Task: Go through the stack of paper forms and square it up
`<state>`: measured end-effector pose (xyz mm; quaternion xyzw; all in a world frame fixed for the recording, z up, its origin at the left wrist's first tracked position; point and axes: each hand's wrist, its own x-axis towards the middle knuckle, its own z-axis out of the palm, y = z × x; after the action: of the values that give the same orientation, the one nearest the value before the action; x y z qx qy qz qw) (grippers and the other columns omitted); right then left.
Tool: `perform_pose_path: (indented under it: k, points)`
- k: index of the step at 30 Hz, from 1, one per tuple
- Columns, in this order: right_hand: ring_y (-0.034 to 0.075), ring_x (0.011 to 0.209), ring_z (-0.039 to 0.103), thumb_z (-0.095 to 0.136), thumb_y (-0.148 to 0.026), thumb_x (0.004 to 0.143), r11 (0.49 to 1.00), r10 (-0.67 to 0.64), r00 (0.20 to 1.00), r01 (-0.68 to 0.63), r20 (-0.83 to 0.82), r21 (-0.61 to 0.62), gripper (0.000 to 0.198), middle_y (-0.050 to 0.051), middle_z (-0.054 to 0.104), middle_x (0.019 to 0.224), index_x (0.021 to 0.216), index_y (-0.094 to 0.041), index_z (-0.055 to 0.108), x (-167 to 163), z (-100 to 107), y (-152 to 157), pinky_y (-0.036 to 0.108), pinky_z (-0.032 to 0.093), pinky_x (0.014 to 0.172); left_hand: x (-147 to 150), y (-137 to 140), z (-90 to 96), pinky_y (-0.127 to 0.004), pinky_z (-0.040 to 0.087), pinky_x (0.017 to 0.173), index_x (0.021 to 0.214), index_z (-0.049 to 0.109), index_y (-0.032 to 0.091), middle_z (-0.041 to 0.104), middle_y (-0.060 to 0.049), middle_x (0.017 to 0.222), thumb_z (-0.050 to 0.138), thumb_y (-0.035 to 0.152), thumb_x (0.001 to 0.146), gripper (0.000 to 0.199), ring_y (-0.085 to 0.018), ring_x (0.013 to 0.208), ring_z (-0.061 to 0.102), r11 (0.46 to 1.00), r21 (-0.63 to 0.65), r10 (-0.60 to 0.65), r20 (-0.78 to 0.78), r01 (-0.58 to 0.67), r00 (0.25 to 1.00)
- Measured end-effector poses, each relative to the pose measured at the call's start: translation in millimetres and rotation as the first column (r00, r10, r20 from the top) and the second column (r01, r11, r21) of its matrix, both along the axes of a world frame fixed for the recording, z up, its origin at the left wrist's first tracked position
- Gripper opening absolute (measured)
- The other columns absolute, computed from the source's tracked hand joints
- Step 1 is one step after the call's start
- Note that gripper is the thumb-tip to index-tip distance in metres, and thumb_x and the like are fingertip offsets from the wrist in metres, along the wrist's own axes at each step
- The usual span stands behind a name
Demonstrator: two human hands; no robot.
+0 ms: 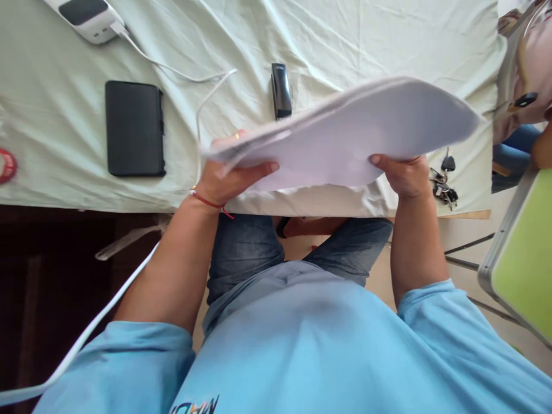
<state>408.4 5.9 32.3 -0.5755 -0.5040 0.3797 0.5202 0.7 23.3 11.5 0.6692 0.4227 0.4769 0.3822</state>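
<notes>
A stack of white paper sheets (345, 135) is held up over the table's near edge, its sheets bowed and its far edge blurred. My left hand (233, 175) grips the stack's left end, thumb on the near face and the other fingers mostly hidden behind. At the right, my right hand (405, 172) pinches the lower edge, with its thumb on the near face and its fingers out of sight behind the paper. Just beyond the sheets lies a black stapler (282, 92), its lower end close to the paper's edge.
A pale cloth (366, 40) covers the table. On it are a black tablet-like case (134, 127), a white device (88, 17) with a cable (172, 72), keys (446, 181) and a red round object (6, 165). A green-topped table (526, 253) and another person (532, 63) are at the right.
</notes>
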Motion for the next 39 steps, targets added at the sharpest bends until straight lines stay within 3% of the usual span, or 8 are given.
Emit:
perform_pose_path:
  k: [3,7,10,15,20,25,30,39]
  points:
    - [0.034,0.108,0.087,0.120,-0.061,0.048,0.998,-0.043,0.997,0.046,0.061,-0.053,0.063,0.000,0.087,0.094,0.091,-0.034,0.081,0.8,0.0,-2.2,0.055,0.077,0.106,-2.3,4.0,-7.1,-0.052,0.066,0.096,0.101,0.084,0.023,0.085,-0.006,0.105,0.097,0.091,0.080,0.072,-0.025,0.096,0.072,1.000,-0.018,0.017,0.005,-0.017,1.000]
    - [0.032,0.107,0.085,0.119,-0.048,0.052,0.991,-0.077,0.992,0.087,0.097,-0.097,0.057,-0.002,0.082,0.088,0.089,-0.031,0.080,2.4,-2.0,-3.6,0.053,0.076,0.105,-7.5,8.7,-8.1,-0.049,0.061,0.084,0.078,0.080,0.026,0.078,-0.002,0.080,0.083,0.094,0.095,0.070,-0.023,0.082,0.069,0.991,0.033,-0.130,-0.087,0.133,0.988]
    - [0.031,0.109,0.084,0.117,-0.048,0.058,0.991,-0.057,0.993,0.068,0.099,-0.114,0.051,-0.002,0.082,0.090,0.085,-0.031,0.079,2.7,-3.7,-2.9,0.051,0.076,0.104,-11.2,6.3,-5.2,-0.047,0.061,0.091,0.094,0.089,0.025,0.084,-0.004,0.090,0.084,0.089,0.098,0.065,-0.024,0.088,0.073,0.989,0.111,-0.095,-0.033,0.098,0.995]
    - [0.032,0.117,0.082,0.117,-0.053,0.059,0.989,-0.005,0.998,0.014,0.065,-0.144,0.058,0.001,0.085,0.099,0.098,-0.030,0.082,-9.3,-3.3,-2.5,0.051,0.073,0.109,-8.1,-5.7,-11.9,-0.049,0.068,0.086,0.083,0.084,0.026,0.078,-0.006,0.079,0.088,0.092,0.087,0.066,-0.028,0.077,0.073,0.990,-0.124,-0.073,-0.094,0.061,0.993]
    - [0.029,0.108,0.084,0.106,-0.078,0.071,0.999,-0.048,0.996,0.049,-0.073,0.020,0.058,0.003,0.087,0.101,0.094,-0.030,0.083,-20.3,-1.0,-2.4,0.050,0.075,0.103,2.2,-24.7,-19.3,-0.054,0.075,0.098,0.120,0.087,0.020,0.088,-0.015,0.112,0.089,0.092,0.086,0.079,-0.037,0.108,0.083,0.966,-0.250,0.056,-0.029,-0.061,0.998]
    - [0.028,0.099,0.087,0.103,-0.079,0.076,0.997,-0.072,0.997,0.071,-0.040,-0.036,0.056,0.003,0.088,0.097,0.095,-0.030,0.086,-13.3,-11.2,-8.4,0.046,0.077,0.091,3.1,-24.4,-13.8,-0.037,0.064,0.063,0.094,0.082,0.020,0.079,-0.009,0.083,0.076,0.100,0.092,0.080,-0.028,0.078,0.075,0.952,-0.304,-0.015,-0.120,-0.022,0.993]
    - [0.029,0.098,0.087,0.105,-0.077,0.075,0.991,-0.131,0.990,0.128,-0.055,-0.040,0.054,0.003,0.089,0.094,0.097,-0.031,0.087,-9.5,-21.0,-22.3,0.048,0.078,0.095,7.5,-18.5,-9.3,-0.031,0.041,0.052,0.067,0.051,0.025,0.046,0.002,0.058,0.066,0.101,0.100,0.084,-0.015,0.058,0.046,0.972,-0.207,0.094,-0.100,-0.113,0.991]
    - [0.036,0.123,0.087,0.101,-0.078,0.080,0.924,-0.228,0.971,0.238,-0.069,0.299,0.046,0.003,0.089,0.101,0.089,-0.035,0.086,-9.1,1.8,-6.5,0.059,0.070,0.122,12.6,7.9,27.5,-0.049,0.066,0.114,0.102,0.080,0.023,0.086,-0.004,0.110,0.068,0.096,0.106,0.075,-0.028,0.120,0.080,0.966,0.108,0.229,0.076,-0.237,0.970]
